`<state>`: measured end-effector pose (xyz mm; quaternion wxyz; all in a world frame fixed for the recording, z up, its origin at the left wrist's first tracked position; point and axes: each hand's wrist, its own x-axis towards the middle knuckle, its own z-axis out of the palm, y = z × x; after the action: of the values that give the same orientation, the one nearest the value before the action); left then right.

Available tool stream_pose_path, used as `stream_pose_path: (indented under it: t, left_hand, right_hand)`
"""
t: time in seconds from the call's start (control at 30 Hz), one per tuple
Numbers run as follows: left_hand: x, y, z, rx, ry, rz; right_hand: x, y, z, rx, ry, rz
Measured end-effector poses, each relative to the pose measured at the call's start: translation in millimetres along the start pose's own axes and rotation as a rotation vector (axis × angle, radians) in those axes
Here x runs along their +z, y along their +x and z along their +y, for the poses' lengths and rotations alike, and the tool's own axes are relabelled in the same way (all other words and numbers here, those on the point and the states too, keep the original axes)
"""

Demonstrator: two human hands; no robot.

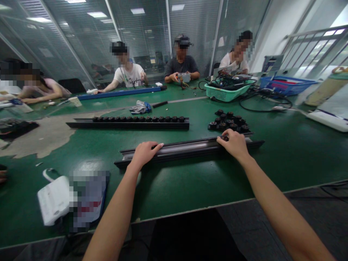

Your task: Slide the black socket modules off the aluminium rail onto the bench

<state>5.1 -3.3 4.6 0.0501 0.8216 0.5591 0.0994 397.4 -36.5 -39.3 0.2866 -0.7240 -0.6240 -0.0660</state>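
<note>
The far rail (127, 125), lying left of centre, is lined along most of its length with black modules (141, 119), so that piece is judged to be largely done. The near rail (187, 146), laid slantwise across the near middle of the green table (174, 192), appears to be at an early stage: bare metal is seen along the channel between the hands, and no row like the far one is shown there. Its left part is gripped by the left hand (145, 154), with the thumb laid along the channel. At its right part a small dark part (225, 137) is pinched narrowly between the thumb and fingers of the right hand (235, 144); whether it is already seated cannot be told. Loose modules are heaped in one pile (230, 121) just beyond the right hand, so plenty seems left. Two black rails are counted, with about fifteen modules in the row and roughly a dozen in the pile, where overlap prevents an exact count. Farther off, one long blue bar (122, 93), one green basket (223, 95) and one blue basket (296, 87) are seen, and at least four co-workers are seated.
</note>
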Motion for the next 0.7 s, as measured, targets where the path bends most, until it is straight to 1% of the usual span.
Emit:
stream_pose_path:
  t: [0.27, 0.7]
  left_hand:
    - [-0.2, -0.6, 0.7, 0.005, -0.005, 0.012]
    - [-0.5, -0.9, 1.0, 0.005, 0.015, 0.004]
  right_hand:
    - [-1.7, 0.2, 1.4, 0.048, -0.023, 0.013]
    - [-6.1, 2.7, 8.6, 0.122, 0.017, 0.012]
